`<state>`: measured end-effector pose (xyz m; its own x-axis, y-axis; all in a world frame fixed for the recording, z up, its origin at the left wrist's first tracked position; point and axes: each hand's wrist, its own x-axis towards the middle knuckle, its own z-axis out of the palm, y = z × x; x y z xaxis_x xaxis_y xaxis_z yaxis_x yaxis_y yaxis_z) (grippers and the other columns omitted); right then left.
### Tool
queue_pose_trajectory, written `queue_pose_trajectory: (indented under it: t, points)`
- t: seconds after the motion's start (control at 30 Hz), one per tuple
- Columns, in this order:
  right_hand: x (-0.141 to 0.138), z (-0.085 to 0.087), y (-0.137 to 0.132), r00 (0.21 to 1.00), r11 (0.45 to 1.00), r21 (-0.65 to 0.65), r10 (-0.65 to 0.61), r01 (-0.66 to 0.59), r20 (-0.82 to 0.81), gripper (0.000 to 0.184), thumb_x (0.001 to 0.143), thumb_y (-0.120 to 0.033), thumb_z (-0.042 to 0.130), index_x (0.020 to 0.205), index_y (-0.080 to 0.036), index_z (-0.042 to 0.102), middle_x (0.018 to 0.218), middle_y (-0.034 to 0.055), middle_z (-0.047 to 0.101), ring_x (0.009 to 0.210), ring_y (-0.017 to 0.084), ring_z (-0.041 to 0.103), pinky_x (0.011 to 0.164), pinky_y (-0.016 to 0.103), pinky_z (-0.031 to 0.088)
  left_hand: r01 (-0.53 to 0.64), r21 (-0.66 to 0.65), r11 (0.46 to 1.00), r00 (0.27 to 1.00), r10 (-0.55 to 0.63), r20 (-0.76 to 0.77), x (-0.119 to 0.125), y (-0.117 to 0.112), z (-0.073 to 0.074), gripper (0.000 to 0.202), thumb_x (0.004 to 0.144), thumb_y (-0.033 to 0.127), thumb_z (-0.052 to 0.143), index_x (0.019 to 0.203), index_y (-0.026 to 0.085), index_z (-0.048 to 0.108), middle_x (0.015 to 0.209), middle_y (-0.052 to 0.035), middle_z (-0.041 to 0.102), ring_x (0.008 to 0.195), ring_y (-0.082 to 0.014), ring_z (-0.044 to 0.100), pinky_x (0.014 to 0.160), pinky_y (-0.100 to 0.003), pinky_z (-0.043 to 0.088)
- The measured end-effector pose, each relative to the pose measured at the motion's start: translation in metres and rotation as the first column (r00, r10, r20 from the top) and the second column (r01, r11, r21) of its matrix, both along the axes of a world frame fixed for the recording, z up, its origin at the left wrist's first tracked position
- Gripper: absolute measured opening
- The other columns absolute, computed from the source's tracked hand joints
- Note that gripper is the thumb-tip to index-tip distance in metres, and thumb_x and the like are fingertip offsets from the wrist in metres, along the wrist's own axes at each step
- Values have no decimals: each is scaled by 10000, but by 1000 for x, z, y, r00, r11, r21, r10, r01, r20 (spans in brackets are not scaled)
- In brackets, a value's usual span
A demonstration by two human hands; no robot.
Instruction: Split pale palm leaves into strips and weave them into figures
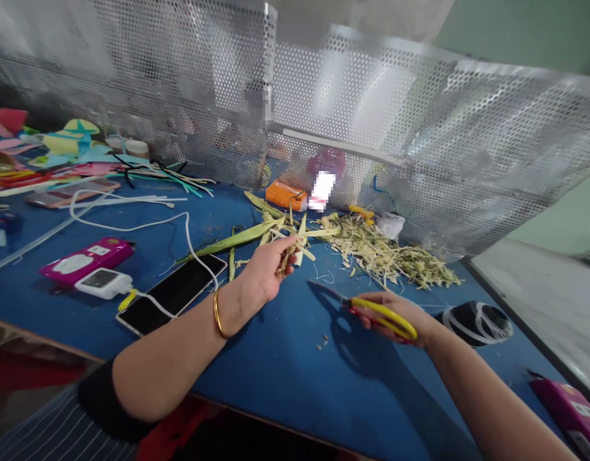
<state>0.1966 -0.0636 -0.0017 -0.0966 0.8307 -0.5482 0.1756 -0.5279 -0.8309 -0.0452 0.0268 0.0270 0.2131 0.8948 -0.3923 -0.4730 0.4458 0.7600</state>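
My left hand (pixel 264 269) reaches forward over the blue table (pixel 275 365) and pinches pale green leaf strips (pixel 295 246) at the edge of a small heap; a gold bangle sits on its wrist. My right hand (pixel 395 315) is closed on yellow-handled scissors (pixel 371 308), whose blades point left, just above the tabletop and apart from the strips. Long green leaves (pixel 237 238) lie to the left of the held strips.
A pile of shredded leaf scraps (pixel 395 256) lies behind the right hand. A phone (pixel 172 291) on a white cable, a white charger (pixel 102 282) and a pink device (pixel 86 257) lie left. A black tape roll (pixel 477 322) sits right. A perforated metal screen (pixel 419 128) closes the back.
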Motion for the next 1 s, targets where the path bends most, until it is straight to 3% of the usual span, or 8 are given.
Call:
queue_pose_trajectory:
  t: [0.1,0.17,0.33,0.4,0.53,0.63,0.9,1.0]
  points:
    - [15,-4,11,958,948,154,-287,280,22,337,659,-428,763,704,-175,545,497,-72,496,287,21,338,245,134,236,-10,-4,1000,999,10,-35,1,2,-3,115,737,237,733,742,146,663,680,7,610,529,-40,496,449,-183,342]
    - [27,-3,9,944,926,195,-331,323,8,358,662,-464,758,752,-182,555,533,-69,508,311,22,360,259,130,264,-15,-10,1000,998,14,-55,1,2,-3,113,740,233,729,743,140,665,673,9,607,522,-39,499,450,-182,343]
    - [37,3,-18,999,999,32,22,-23,29,398,661,-448,779,885,-150,639,595,-35,587,290,6,368,262,131,234,14,-17,1000,998,-15,-58,2,-1,-1,146,738,235,727,810,112,694,636,10,589,505,-40,499,458,-185,343]
    - [36,1,-19,999,999,-15,38,-38,25,403,637,-412,794,903,-148,646,583,-33,591,291,11,377,263,130,225,29,-19,999,998,-30,-56,3,-3,-1,157,732,234,733,822,111,697,632,9,589,511,-43,505,461,-185,340]
    - [42,-10,-3,951,948,106,-306,300,46,342,641,-445,762,713,-171,570,494,-51,517,284,35,355,244,154,240,30,-20,999,996,-31,-79,5,-3,-3,123,746,215,716,812,113,693,664,5,606,516,-43,504,458,-186,325]
    - [48,-11,2,902,885,217,-430,412,41,362,639,-468,757,702,-188,536,499,-63,501,300,31,352,258,149,258,14,-39,999,995,-17,-99,6,-1,-4,113,757,210,708,809,112,689,650,8,597,514,-43,496,467,-190,328]
    - [27,-4,-19,986,997,71,-38,27,159,473,590,-379,767,1003,-160,688,546,-45,571,323,35,372,310,173,240,62,-49,997,994,-66,-85,6,-1,-9,147,744,232,740,811,115,684,633,15,583,517,-45,516,457,-178,349]
    - [33,-9,-4,946,974,132,-210,182,248,422,614,-368,735,969,-141,709,503,-49,536,322,49,372,315,186,228,76,-33,997,993,-78,-84,6,0,-11,140,749,228,736,822,120,686,652,16,593,509,-42,517,442,-174,353]
